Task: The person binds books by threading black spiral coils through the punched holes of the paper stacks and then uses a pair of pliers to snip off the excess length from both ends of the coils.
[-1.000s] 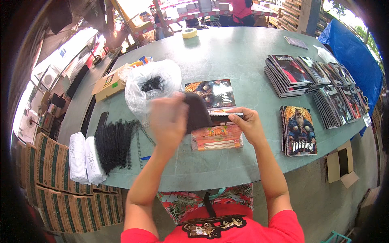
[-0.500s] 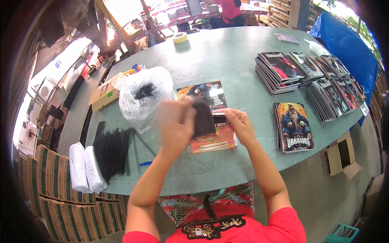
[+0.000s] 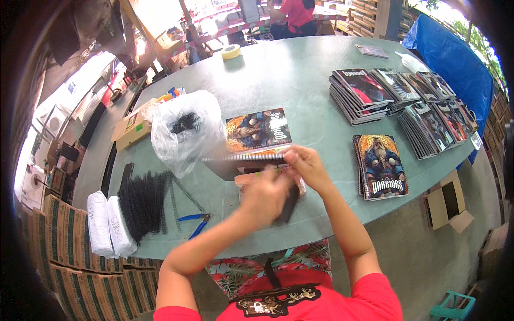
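Over the table's near middle, a dark spiral notebook (image 3: 227,167) is held with its coil side up, part of it blurred. My right hand (image 3: 306,167) pinches the right end of its coil edge between thumb and fingers. Below that edge, my left hand (image 3: 263,197) is smeared by motion, its fingers unclear, beside a blurred dark flat piece (image 3: 289,205). Underneath lies an orange-pink stack of books (image 3: 246,179), mostly covered by hands and notebook. Just beyond sits another notebook with an illustrated cover (image 3: 257,128), turned sideways.
Left on the green table (image 3: 300,64) are a clear plastic bag (image 3: 187,144), black binding coils (image 3: 143,203), blue-handled cutters (image 3: 197,222), two white packs (image 3: 100,224) and a cardboard box (image 3: 130,131). Stacked notebooks (image 3: 361,93) and a smaller pile (image 3: 381,166) stand right. Tape roll (image 3: 231,52) lies far.
My left hand has swept down and right, toward my right hand. The notebook's coil edge now shows stretched leftward from my right hand. The cutters have come into fuller view.
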`<action>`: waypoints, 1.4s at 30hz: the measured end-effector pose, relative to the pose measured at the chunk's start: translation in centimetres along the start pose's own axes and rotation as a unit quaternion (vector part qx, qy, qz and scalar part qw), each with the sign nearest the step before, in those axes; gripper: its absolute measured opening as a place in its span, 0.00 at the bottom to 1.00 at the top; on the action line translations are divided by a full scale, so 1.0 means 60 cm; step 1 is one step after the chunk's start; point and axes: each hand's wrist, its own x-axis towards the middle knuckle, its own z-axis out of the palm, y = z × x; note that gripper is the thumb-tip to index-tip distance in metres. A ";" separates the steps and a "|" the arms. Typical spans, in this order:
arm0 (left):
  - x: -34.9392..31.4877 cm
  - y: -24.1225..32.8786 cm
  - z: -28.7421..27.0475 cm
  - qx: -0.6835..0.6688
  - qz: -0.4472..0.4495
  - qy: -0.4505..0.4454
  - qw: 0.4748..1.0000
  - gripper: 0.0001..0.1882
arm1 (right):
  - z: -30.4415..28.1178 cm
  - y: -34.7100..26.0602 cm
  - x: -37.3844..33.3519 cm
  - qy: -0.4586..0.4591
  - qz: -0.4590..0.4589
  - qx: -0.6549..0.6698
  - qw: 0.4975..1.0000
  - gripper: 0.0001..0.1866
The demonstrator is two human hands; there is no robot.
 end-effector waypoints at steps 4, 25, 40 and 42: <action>-0.049 -0.007 0.023 -0.019 0.040 0.049 0.998 0.18 | 0.031 0.003 0.005 0.045 -0.130 -0.066 0.988 0.10; 0.105 -0.006 -0.054 -0.077 0.009 0.015 0.997 0.08 | 0.021 -0.011 -0.022 0.110 -0.090 -0.340 0.930 0.09; -0.336 -0.255 -0.124 0.101 -0.214 -0.228 0.944 0.25 | -0.048 -0.084 0.055 -0.110 0.059 -0.174 0.977 0.14; -0.318 -0.216 -0.120 0.164 -0.223 -0.224 0.935 0.22 | -0.024 -0.113 0.080 -0.143 0.008 -0.297 0.944 0.25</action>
